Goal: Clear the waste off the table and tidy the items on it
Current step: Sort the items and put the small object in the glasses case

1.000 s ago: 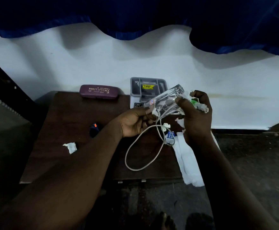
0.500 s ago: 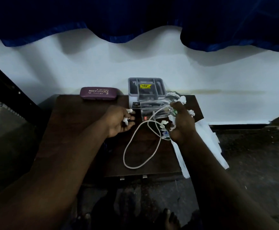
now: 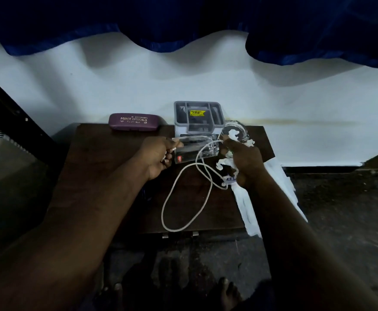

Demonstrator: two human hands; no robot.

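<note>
On the dark wooden table (image 3: 98, 171), my left hand (image 3: 159, 153) pinches the left edge of a clear plastic package (image 3: 194, 149) lying in front of a grey organizer tray (image 3: 198, 116). My right hand (image 3: 244, 160) holds crumpled white paper scraps (image 3: 223, 163) and a small blue-and-white wrapper (image 3: 229, 179). A white cable (image 3: 183, 198) loops from near that hand across the table toward the front edge. More white scraps lie in a clear round dish (image 3: 236, 132) just beyond my right hand.
A maroon spectacle case (image 3: 133, 122) lies at the table's back left by the white wall. A white cloth (image 3: 248, 205) hangs over the table's right edge. My bare feet (image 3: 226, 292) stand on the dark floor below. A dark frame (image 3: 15, 122) stands to the left.
Both hands came down from in front of me to the table. The clear package, earlier held up between them, now lies flat by the tray.
</note>
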